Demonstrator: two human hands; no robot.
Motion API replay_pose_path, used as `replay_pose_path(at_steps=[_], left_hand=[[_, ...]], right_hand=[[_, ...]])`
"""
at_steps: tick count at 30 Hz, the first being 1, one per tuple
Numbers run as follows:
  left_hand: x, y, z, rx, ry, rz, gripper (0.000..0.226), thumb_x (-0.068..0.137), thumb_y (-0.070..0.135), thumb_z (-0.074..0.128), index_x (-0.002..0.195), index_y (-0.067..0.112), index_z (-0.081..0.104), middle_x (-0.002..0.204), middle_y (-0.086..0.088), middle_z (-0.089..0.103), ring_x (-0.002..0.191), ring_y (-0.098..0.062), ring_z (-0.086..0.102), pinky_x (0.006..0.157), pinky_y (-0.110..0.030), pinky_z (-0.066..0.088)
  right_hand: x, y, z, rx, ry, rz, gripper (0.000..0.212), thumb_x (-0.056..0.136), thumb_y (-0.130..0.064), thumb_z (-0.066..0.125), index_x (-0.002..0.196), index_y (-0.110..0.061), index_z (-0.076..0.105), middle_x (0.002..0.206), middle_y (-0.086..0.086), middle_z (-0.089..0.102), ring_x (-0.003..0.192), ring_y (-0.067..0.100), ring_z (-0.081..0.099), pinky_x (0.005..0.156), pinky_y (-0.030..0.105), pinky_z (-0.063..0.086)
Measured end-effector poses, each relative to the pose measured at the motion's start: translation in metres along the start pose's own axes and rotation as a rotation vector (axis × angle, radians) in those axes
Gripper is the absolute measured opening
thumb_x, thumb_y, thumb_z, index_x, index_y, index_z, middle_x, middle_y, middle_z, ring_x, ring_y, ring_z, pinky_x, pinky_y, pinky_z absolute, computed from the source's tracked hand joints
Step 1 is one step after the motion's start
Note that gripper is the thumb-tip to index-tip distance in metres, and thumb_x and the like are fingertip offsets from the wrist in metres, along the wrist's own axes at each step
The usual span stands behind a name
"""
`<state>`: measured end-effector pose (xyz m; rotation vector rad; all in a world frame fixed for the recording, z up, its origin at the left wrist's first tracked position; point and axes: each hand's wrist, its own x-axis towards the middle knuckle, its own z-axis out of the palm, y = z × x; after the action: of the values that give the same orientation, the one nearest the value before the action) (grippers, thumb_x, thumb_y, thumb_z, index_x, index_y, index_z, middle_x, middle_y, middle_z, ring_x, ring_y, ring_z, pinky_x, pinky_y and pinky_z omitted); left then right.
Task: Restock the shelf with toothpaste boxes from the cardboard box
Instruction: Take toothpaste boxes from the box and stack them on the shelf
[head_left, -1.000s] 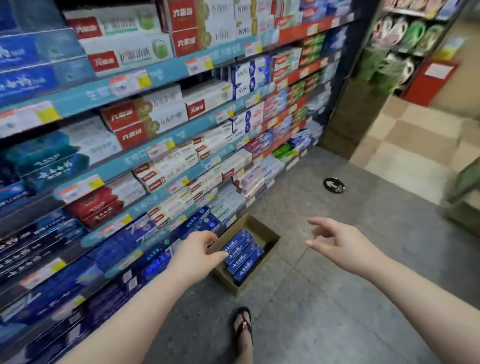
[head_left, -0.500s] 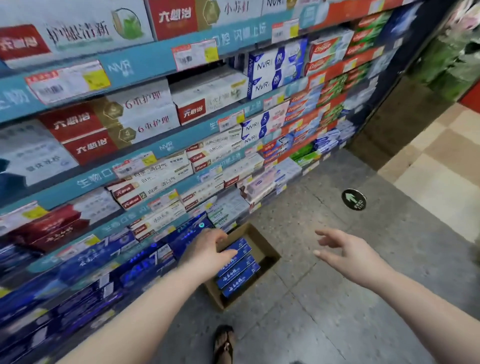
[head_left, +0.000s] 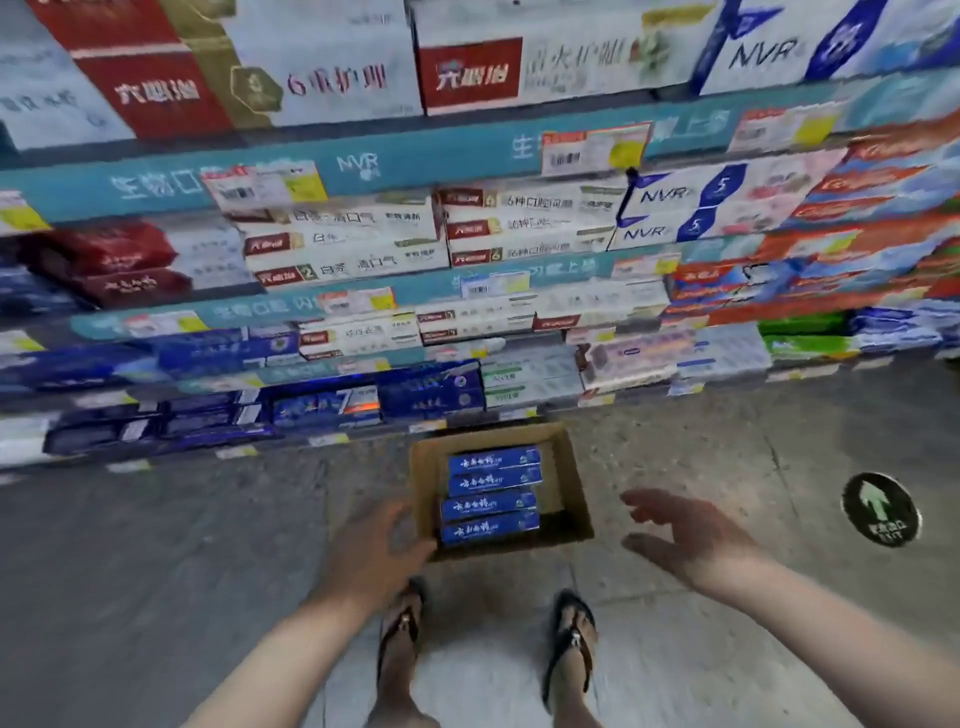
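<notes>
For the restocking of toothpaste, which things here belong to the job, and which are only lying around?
Belong to the job:
- cardboard box on the floor
- blue toothpaste boxes inside it
- shelf
- left hand, at the box's near left corner
- right hand, open, to the box's right

Only lying around:
- green arrow sticker on the floor
- sandals
- price tags on shelf edges

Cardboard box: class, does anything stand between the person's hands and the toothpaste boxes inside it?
Nothing visible does. The cardboard box is open-topped, the toothpaste boxes lie exposed; left hand at its near-left corner, right hand to its right.
</notes>
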<state>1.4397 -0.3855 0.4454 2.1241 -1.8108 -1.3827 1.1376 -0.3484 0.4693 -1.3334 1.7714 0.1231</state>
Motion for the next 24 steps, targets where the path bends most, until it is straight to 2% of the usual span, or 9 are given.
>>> replay_pose_path(at_steps=[2, 4, 7, 12, 15, 17, 19, 21, 24], left_hand=[[0.003, -0.007, 0.027, -0.027, -0.002, -0.047, 0.055, 0.070, 0.041, 0.067, 0.115, 0.010, 0.060, 0.103, -0.003, 0.052, 0.102, -0.025, 0.056, 0.081, -0.028, 0.041], [0.010, -0.017, 0.050, -0.040, 0.006, -0.096, 0.057, 0.071, 0.042, 0.067, 0.119, 0.013, 0.058, 0.108, -0.003, 0.052, 0.105, -0.022, 0.055, 0.084, -0.028, 0.042], [0.027, -0.034, 0.078, -0.051, 0.043, -0.123, 0.063, 0.068, 0.048, 0.066, 0.120, 0.014, 0.056, 0.106, 0.001, 0.050, 0.097, -0.015, 0.051, 0.081, -0.026, 0.041], [0.080, -0.067, 0.117, -0.033, 0.117, -0.094, 0.037, 0.079, 0.024, 0.069, 0.114, 0.017, 0.058, 0.102, 0.006, 0.050, 0.093, -0.010, 0.050, 0.078, -0.025, 0.040], [0.116, -0.082, 0.142, -0.048, 0.124, -0.076, 0.024, 0.080, 0.018, 0.068, 0.103, 0.015, 0.062, 0.080, 0.016, 0.049, 0.072, 0.002, 0.052, 0.060, -0.012, 0.041], [0.140, -0.095, 0.163, -0.072, 0.127, -0.076, 0.017, 0.080, 0.014, 0.068, 0.096, 0.015, 0.062, 0.073, 0.026, 0.043, 0.059, 0.007, 0.051, 0.052, -0.009, 0.041], [0.163, -0.109, 0.186, -0.096, 0.133, -0.057, 0.025, 0.079, 0.015, 0.069, 0.104, 0.011, 0.063, 0.074, 0.025, 0.043, 0.063, 0.007, 0.048, 0.056, -0.006, 0.036], [0.184, -0.125, 0.208, -0.112, 0.116, -0.048, 0.035, 0.079, 0.017, 0.069, 0.112, 0.009, 0.061, 0.084, 0.017, 0.050, 0.078, 0.000, 0.050, 0.064, -0.011, 0.038], [0.213, -0.156, 0.239, -0.116, 0.076, -0.077, 0.042, 0.077, 0.022, 0.071, 0.115, 0.010, 0.059, 0.108, -0.001, 0.063, 0.095, -0.013, 0.059, 0.082, -0.025, 0.046]], right_hand=[[0.024, 0.014, 0.000, -0.041, -0.027, -0.038, 0.042, 0.084, -0.037, 0.060, 0.124, -0.036, 0.050, 0.117, -0.006, 0.062, 0.108, 0.011, 0.058, 0.092, 0.028, 0.045], [0.051, 0.024, 0.006, -0.049, -0.049, -0.074, 0.039, 0.084, -0.031, 0.061, 0.122, -0.033, 0.054, 0.116, -0.005, 0.063, 0.107, 0.013, 0.058, 0.093, 0.029, 0.046], [0.096, 0.038, 0.030, -0.075, -0.086, -0.102, 0.037, 0.083, -0.025, 0.062, 0.120, -0.027, 0.058, 0.117, -0.004, 0.063, 0.108, 0.017, 0.058, 0.092, 0.028, 0.044], [0.177, 0.058, 0.089, -0.117, -0.150, -0.068, 0.037, 0.083, -0.030, 0.059, 0.120, -0.028, 0.056, 0.120, 0.002, 0.063, 0.108, 0.019, 0.058, 0.089, 0.030, 0.046], [0.223, 0.074, 0.124, -0.118, -0.150, -0.041, 0.039, 0.083, -0.033, 0.060, 0.121, -0.026, 0.055, 0.121, 0.002, 0.061, 0.105, 0.020, 0.058, 0.083, 0.029, 0.045], [0.250, 0.085, 0.146, -0.082, -0.142, -0.027, 0.038, 0.081, -0.034, 0.062, 0.118, -0.025, 0.058, 0.116, 0.001, 0.061, 0.103, 0.021, 0.059, 0.080, 0.028, 0.046], [0.276, 0.097, 0.167, -0.026, -0.149, -0.034, 0.038, 0.081, -0.031, 0.064, 0.118, -0.026, 0.058, 0.112, -0.002, 0.060, 0.106, 0.023, 0.059, 0.085, 0.030, 0.046], [0.301, 0.111, 0.188, -0.023, -0.185, -0.065, 0.039, 0.082, -0.029, 0.062, 0.121, -0.024, 0.056, 0.119, 0.001, 0.060, 0.114, 0.024, 0.056, 0.097, 0.036, 0.044], [0.334, 0.132, 0.217, -0.014, -0.189, -0.063, 0.030, 0.081, -0.031, 0.062, 0.109, -0.040, 0.059, 0.123, -0.001, 0.059, 0.112, 0.022, 0.057, 0.096, 0.041, 0.047]])
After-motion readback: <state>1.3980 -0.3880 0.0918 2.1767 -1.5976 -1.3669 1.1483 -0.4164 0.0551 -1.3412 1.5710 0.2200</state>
